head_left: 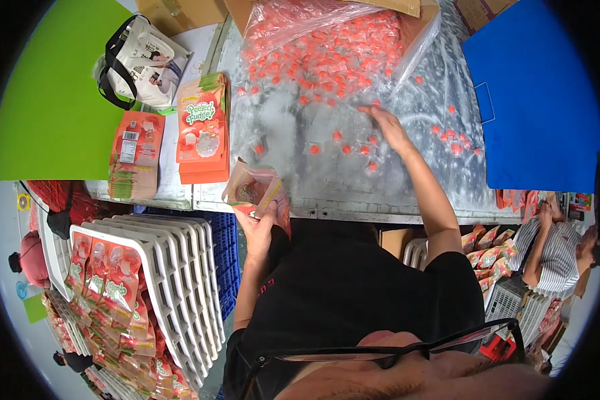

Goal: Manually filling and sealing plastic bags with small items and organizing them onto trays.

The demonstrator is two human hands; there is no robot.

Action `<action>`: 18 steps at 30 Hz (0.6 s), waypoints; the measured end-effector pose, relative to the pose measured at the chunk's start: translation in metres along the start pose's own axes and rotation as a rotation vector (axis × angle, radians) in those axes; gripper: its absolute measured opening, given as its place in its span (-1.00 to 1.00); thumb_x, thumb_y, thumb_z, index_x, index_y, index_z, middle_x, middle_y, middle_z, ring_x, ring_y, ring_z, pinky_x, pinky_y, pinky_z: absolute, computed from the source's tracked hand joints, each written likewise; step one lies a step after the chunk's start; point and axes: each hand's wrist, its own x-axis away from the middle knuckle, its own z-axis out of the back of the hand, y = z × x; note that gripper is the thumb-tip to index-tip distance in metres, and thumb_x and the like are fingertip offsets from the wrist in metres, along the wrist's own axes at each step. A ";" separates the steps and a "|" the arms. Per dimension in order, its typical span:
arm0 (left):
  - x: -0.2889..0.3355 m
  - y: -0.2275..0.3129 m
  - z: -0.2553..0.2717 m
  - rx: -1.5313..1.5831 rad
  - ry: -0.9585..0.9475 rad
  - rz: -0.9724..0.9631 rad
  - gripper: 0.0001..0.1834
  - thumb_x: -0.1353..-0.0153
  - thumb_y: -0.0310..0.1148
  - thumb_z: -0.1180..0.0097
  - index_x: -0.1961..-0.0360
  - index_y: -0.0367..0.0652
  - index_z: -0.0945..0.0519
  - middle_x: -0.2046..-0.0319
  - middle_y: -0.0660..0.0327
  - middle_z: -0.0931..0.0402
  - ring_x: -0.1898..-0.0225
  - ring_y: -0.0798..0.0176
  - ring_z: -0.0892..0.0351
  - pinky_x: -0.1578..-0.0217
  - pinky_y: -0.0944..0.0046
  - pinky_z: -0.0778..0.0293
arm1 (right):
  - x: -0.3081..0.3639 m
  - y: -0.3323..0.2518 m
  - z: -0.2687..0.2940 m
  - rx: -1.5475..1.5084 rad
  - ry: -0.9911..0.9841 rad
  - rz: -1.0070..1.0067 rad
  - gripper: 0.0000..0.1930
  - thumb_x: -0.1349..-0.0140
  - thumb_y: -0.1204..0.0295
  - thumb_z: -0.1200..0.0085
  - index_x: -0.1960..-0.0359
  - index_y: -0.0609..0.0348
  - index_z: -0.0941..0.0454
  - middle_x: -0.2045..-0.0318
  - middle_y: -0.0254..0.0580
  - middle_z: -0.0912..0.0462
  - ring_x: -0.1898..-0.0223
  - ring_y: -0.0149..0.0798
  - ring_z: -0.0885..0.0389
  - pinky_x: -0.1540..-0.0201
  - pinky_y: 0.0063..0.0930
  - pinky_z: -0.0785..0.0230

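My left hand grips a red and pink stand-up pouch at the table's near edge. The pouch's mouth gapes upward. Over the metal tabletop, my right hand reaches forward with its fingers stretched out, close to the near side of a heap of small red candies in clear wrappers. No candy shows in that hand. Several loose wrapped candies lie between my hands, and others are scattered to the right. A stack of flat pouches lies left of the held one, beside a second stack turned back side up.
The candies spill from a plastic-lined carton at the back. A green panel and a blue panel flank the table. A tote bag stands back left. White crates with pouches are lower left; a striped-shirted person is at right.
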 end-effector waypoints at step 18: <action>0.005 0.020 0.023 -0.003 0.097 -0.084 -0.13 -0.02 -0.54 -0.26 -0.36 -0.26 -0.11 -0.22 0.06 -0.26 -0.29 0.12 -0.25 -0.34 0.05 -0.15 | 0.010 -0.014 -0.107 0.724 -0.227 0.837 -0.37 -0.08 0.09 -0.32 -0.24 -0.18 -0.48 -0.30 -0.16 -0.36 -0.32 0.09 -0.26 -0.35 0.11 -0.12</action>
